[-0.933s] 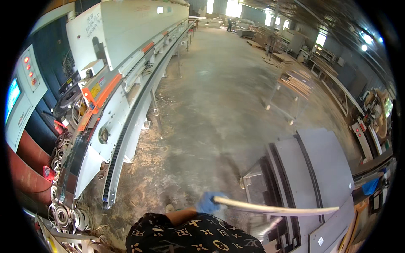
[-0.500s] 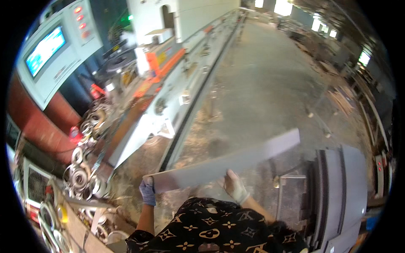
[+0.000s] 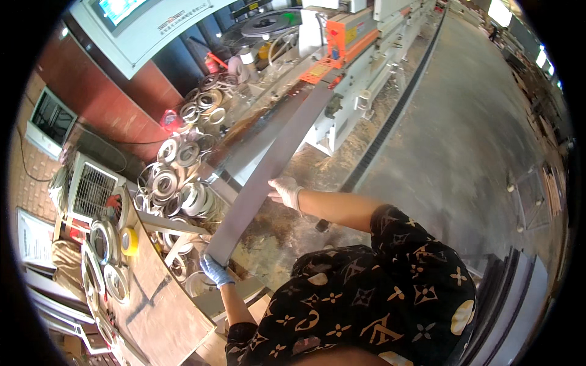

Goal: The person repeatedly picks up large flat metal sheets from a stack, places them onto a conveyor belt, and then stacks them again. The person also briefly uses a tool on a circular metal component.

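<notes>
The left hand (image 3: 215, 270) gripped the near end of the grey panel (image 3: 268, 168); the right hand (image 3: 285, 191) lay open against its edge, midway along. The far end reached the machine (image 3: 342, 55). Judged: feeding begun, most of the length not yet in.

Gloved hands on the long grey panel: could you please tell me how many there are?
2. The left hand, in a blue glove, grips the near end of the long grey panel. The right hand, in a white glove, rests on the panel's right edge, farther along.
</notes>
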{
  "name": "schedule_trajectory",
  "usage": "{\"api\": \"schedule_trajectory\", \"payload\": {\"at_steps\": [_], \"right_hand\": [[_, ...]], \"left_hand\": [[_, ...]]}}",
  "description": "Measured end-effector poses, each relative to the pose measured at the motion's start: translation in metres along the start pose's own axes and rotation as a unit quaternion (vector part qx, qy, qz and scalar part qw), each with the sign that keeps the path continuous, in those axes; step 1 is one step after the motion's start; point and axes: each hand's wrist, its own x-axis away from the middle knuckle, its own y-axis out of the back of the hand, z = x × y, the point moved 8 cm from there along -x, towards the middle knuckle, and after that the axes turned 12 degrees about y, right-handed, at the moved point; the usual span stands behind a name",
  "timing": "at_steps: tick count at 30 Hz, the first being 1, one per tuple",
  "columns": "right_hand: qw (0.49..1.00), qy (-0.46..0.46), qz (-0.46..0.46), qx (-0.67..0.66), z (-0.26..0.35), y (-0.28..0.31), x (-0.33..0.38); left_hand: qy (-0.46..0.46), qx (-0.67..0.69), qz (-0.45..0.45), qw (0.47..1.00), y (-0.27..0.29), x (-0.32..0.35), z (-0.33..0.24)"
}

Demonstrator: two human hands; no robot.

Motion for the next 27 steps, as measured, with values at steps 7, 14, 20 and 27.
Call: {"api": "schedule_trajectory", "payload": {"at_steps": [7,14,20,27], "right_hand": [[0.862,0.304,-0.129,0.384,0.072,-0.017,-0.051],[0.711,0.254,-0.009,0.655,0.111,-0.029,-0.077],[0.68,0.204,0.014,0.704,0.122,-0.03,-0.084],[0.638,0.2,0.037,0.743,0.126,-0.03,-0.092]], "left_hand": [[0.083,-0.017,0.027,0.996,-0.075,-0.06,-0.011],[-0.31,-0.352,0.037,0.883,-0.164,-0.047,-0.076],[-0.35,-0.41,0.064,0.84,-0.186,-0.054,-0.081],[-0.332,-0.402,0.058,0.851,-0.188,-0.053,-0.081]]}}
